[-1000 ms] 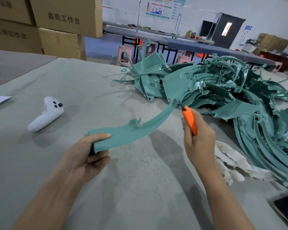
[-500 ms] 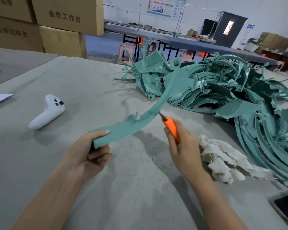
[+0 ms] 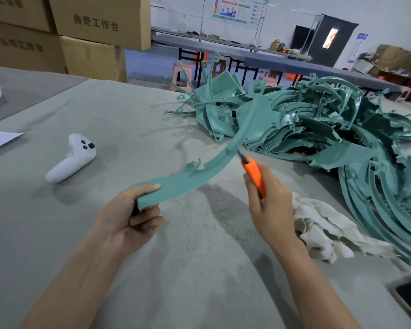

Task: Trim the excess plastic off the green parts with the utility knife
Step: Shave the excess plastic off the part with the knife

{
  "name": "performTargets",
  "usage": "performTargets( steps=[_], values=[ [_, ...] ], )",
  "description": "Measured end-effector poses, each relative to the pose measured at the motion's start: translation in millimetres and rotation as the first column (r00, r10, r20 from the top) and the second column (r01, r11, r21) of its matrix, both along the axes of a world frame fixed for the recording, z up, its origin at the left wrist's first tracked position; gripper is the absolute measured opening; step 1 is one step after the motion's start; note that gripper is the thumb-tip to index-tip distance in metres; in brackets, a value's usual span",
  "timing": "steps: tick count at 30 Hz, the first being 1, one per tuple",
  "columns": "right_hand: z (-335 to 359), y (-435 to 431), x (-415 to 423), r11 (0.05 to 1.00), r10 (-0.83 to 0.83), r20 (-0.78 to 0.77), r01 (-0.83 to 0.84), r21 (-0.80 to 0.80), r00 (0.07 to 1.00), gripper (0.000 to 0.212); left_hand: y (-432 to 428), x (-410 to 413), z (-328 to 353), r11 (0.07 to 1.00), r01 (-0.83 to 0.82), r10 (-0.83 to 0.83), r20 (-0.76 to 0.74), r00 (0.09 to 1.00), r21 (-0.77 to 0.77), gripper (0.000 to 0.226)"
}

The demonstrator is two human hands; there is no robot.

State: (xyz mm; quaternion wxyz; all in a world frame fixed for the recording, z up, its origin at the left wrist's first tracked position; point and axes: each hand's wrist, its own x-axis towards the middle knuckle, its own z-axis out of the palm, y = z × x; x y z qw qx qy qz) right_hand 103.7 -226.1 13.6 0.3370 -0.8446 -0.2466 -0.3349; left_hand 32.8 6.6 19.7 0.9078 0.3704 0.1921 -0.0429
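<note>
A grey, felt-like table top [image 3: 100, 245] spreads under both hands. Beyond the right hand [image 3: 268, 210] lies a tangled heap of smooth green moulded plastic arcs and panels [image 3: 342, 129]. Far past the left hand [image 3: 126, 222] stand stacked brown cardboard boxes [image 3: 97, 22], closed. The left hand grips the near end of one long, curved, flat green plastic strip [image 3: 199, 172], thumb on top, raised off the table. A crumpled off-white cloth [image 3: 323, 231] sits just right of the right hand; a glossy white game controller [image 3: 69, 160] lies left of the left hand. The right fist wraps an orange-handled utility knife [image 3: 254, 175], its dark tip against the strip's edge.
</note>
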Motion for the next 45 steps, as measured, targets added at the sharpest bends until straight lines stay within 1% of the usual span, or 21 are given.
performTargets(
  steps=[3, 5, 9, 10, 14, 15, 18, 19, 20, 24, 25, 28, 30, 33, 34, 35, 38, 40, 41, 43, 45],
  values=[
    [-7, 6, -11, 0.986, 0.089, -0.004, -0.089, -0.138, 0.996, 0.032, 2, 0, -2, 1.000, -0.029, 0.029, -0.002, 1.000, -0.001, 0.025],
    [-9, 7, -12, 0.981, 0.106, -0.007, -0.106, -0.164, 0.994, 0.032, 3, 0, -1, 0.999, -0.034, 0.034, -0.001, 0.999, 0.008, 0.024],
    [-4, 3, -4, 1.000, 0.019, -0.029, -0.019, 0.012, 0.999, 0.031, -1, 0, -1, 0.999, -0.026, 0.026, 0.014, 1.000, 0.022, 0.024],
    [-4, 3, -4, 1.000, 0.019, -0.031, -0.019, 0.012, 0.999, 0.033, -2, 0, -1, 1.000, -0.026, 0.026, 0.016, 1.000, 0.016, 0.024],
    [-14, 9, -14, 0.981, 0.162, -0.040, -0.166, -0.100, 0.986, 0.035, -2, 0, -2, 1.000, -0.025, 0.025, 0.021, 0.999, -0.013, 0.022],
    [-15, 10, -13, 0.982, 0.166, -0.045, -0.169, -0.088, 0.985, 0.035, -2, 0, -2, 1.000, -0.021, 0.021, 0.024, 0.999, -0.016, 0.022],
    [-12, 11, -4, 0.990, 0.108, -0.047, -0.103, 0.093, 0.993, 0.033, -4, 0, -2, 1.000, -0.007, 0.008, 0.029, 1.000, -0.017, 0.023],
    [-11, 11, -3, 0.990, 0.083, -0.039, -0.078, 0.118, 0.996, 0.031, -4, 0, -3, 1.000, -0.003, 0.004, 0.029, 1.000, -0.020, 0.024],
    [-11, 11, -4, 0.991, 0.084, -0.041, -0.079, 0.112, 0.996, 0.031, -5, 0, -3, 1.000, 0.001, 0.000, 0.028, 1.000, -0.028, 0.024],
    [-17, 16, -16, 0.979, 0.199, -0.077, -0.201, -0.013, 0.977, 0.032, -4, 1, -4, 0.997, 0.016, -0.014, 0.026, 1.000, -0.081, 0.025],
    [-17, 17, -15, 0.980, 0.199, -0.069, -0.200, -0.002, 0.978, 0.032, -4, 1, -4, 0.996, 0.019, -0.017, 0.028, 0.999, -0.087, 0.026],
    [-11, 18, -9, 0.984, 0.136, -0.069, -0.127, 0.125, 0.988, 0.032, -4, 0, -4, 0.995, 0.027, -0.024, 0.029, 0.999, -0.099, 0.025],
    [-11, 19, -11, 0.988, 0.133, -0.090, -0.125, 0.086, 0.987, 0.035, -5, 0, -4, 0.994, 0.018, -0.016, 0.023, 1.000, -0.110, 0.024],
    [-17, 24, -22, 0.975, 0.204, -0.094, -0.211, -0.070, 0.974, 0.036, -5, 1, -4, 0.993, 0.000, 0.003, 0.018, 1.000, -0.119, 0.024],
    [-18, 25, -24, 0.970, 0.216, -0.081, -0.223, -0.096, 0.973, 0.035, -5, 1, -4, 0.992, 0.001, 0.002, 0.021, 1.000, -0.125, 0.025],
    [-18, 26, -23, 0.972, 0.214, -0.073, -0.220, -0.084, 0.974, 0.034, -5, 1, -4, 0.991, 0.005, -0.002, 0.025, 1.000, -0.133, 0.025],
    [-13, 24, -13, 0.990, 0.131, -0.072, -0.126, 0.058, 0.989, 0.038, -6, 0, -4, 0.990, 0.014, -0.010, 0.033, 0.999, -0.140, 0.025],
    [-12, 24, -12, 0.991, 0.112, -0.077, -0.106, 0.076, 0.991, 0.040, -6, 1, -4, 0.990, 0.011, -0.007, 0.028, 1.000, -0.142, 0.025],
    [-13, 26, -16, 0.990, 0.135, -0.076, -0.131, 0.056, 0.988, 0.039, -6, 1, -5, 0.989, 0.008, -0.005, 0.025, 1.000, -0.147, 0.025],
    [-15, 30, -25, 0.981, 0.185, -0.060, -0.188, -0.042, 0.981, 0.035, -5, 2, -6, 0.987, 0.001, 0.002, 0.022, 1.000, -0.160, 0.027],
    [-18, 32, -28, 0.976, 0.184, -0.023, -0.186, -0.113, 0.983, 0.031, -5, 1, -6, 0.984, -0.005, 0.009, 0.021, 1.000, -0.177, 0.029]
  ],
)
